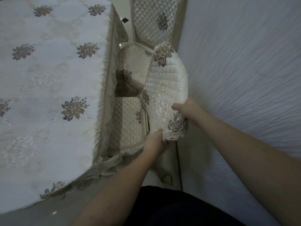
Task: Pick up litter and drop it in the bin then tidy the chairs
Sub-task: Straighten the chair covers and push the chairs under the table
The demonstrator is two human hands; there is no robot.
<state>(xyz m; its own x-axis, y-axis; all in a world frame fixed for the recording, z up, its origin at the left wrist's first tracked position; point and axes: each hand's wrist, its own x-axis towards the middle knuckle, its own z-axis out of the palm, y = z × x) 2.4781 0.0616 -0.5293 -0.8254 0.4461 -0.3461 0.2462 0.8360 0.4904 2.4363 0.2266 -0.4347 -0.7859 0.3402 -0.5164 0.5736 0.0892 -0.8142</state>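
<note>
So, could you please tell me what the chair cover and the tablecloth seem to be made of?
The chair cover, gripped by the left hand and right hand, looks like padded cream satin: stitched quilting, soft sheen, lace trim. The tablecloth looks like thin woven fabric with embroidered flowers; fibre can't be told.

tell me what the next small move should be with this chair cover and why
Probably ease the quilted chair cover down flat over the chair back. Both hands grip its near end: the left hand at the lace corner, the right hand on the side edge, and the cover sits bunched and twisted.
</note>
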